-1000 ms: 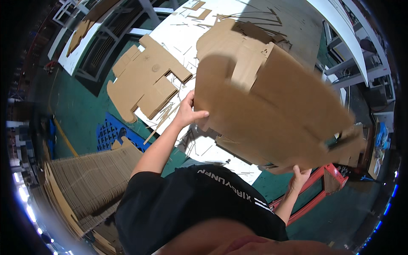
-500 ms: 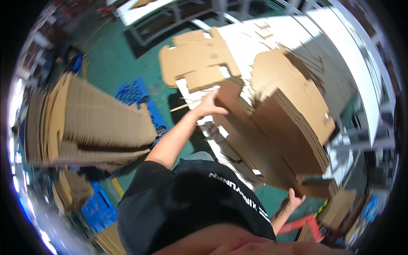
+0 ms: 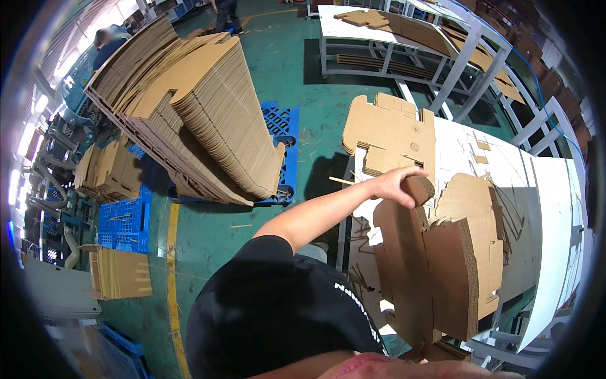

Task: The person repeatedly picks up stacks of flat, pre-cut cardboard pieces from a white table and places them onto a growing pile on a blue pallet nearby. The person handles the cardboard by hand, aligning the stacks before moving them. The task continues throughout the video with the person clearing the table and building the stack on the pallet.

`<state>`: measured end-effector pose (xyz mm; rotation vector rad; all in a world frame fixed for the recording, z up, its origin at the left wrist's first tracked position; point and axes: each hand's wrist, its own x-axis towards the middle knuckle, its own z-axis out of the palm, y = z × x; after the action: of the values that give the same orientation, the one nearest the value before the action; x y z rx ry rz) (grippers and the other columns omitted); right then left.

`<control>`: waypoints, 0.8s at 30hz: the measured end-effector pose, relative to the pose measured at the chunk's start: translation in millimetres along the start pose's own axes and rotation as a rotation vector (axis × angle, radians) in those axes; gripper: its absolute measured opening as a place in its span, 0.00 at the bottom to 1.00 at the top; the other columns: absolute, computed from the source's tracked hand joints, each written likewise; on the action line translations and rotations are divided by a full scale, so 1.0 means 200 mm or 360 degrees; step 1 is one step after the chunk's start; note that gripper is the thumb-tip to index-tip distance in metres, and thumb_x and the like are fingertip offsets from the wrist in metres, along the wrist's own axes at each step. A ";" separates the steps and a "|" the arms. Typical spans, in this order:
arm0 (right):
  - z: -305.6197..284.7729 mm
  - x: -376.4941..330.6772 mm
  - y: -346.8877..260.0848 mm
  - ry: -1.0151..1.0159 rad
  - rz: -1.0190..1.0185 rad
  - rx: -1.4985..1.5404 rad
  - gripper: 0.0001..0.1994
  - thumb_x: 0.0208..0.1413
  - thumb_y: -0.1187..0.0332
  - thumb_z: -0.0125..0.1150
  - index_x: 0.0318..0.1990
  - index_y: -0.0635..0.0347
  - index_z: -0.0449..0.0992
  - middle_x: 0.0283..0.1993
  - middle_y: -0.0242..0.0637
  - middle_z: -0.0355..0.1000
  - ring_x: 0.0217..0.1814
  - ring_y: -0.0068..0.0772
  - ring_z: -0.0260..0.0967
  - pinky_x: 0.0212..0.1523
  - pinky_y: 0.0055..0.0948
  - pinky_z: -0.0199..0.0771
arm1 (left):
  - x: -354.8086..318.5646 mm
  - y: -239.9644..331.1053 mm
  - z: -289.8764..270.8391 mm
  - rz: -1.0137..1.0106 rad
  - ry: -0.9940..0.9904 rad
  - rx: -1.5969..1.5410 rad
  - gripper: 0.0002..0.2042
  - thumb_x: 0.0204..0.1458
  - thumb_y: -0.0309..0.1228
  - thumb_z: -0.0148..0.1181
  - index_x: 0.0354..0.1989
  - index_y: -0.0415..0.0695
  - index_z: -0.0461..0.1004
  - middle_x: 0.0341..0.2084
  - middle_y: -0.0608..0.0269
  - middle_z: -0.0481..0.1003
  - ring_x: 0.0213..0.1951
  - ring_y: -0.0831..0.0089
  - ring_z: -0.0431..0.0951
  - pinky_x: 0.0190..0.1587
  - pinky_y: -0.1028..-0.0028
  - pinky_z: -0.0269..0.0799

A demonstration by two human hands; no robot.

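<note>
My left hand (image 3: 396, 183) grips the top edge of a thick bundle of flat brown cardboard blanks (image 3: 442, 265). The bundle stands on edge, nearly vertical, at the near side of a white worktable (image 3: 549, 189). My left arm reaches out from my black shirt toward it. My right hand does not show; the bundle and my body cover the place where it was. A single die-cut cardboard blank (image 3: 391, 129) lies flat at the table's far left corner, just beyond my left hand.
A tall leaning stack of cardboard blanks (image 3: 202, 114) sits on a blue pallet (image 3: 287, 129) on the green floor to the left. Blue crates (image 3: 123, 218) and smaller cardboard piles lie further left. Another table with cardboard (image 3: 379, 25) stands behind. Two people (image 3: 110, 38) are far back.
The bundle has swung down from a flat overhead hold to hanging on edge by the table. My view has turned left toward the pallet stack. My right hand has dropped out of sight.
</note>
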<state>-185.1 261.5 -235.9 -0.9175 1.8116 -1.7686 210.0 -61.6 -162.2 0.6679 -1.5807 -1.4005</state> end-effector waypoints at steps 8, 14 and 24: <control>-0.39 0.02 -0.31 0.0332 -0.0651 -0.0389 0.24 0.53 0.70 0.63 0.57 0.66 0.66 0.59 0.47 0.66 0.59 0.41 0.64 0.61 0.38 0.62 | 0.13 0.07 0.16 -0.0014 -0.0062 0.0146 0.26 0.30 0.39 0.77 0.37 0.42 0.72 0.35 0.65 0.74 0.41 0.76 0.73 0.46 0.74 0.67; 0.60 -0.11 -1.24 0.0569 -0.1325 -0.0924 0.32 0.45 0.71 0.68 0.60 0.68 0.63 0.62 0.53 0.62 0.64 0.45 0.60 0.63 0.37 0.61 | 0.15 0.06 0.12 0.0030 0.0028 0.0078 0.17 0.36 0.26 0.72 0.36 0.45 0.73 0.29 0.70 0.73 0.34 0.80 0.74 0.38 0.76 0.72; 1.22 0.13 -1.27 -0.0325 -0.1241 -0.2063 0.31 0.33 0.57 0.74 0.46 0.58 0.71 0.36 0.40 0.70 0.41 0.43 0.69 0.41 0.38 0.68 | 0.16 0.06 0.16 0.0275 0.0034 0.0088 0.19 0.34 0.36 0.76 0.33 0.42 0.75 0.27 0.64 0.78 0.32 0.77 0.78 0.38 0.75 0.74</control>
<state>10.5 83.3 -0.8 -2.3923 2.5748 -0.4542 169.1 -69.9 -140.8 0.5627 -1.6246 -1.2232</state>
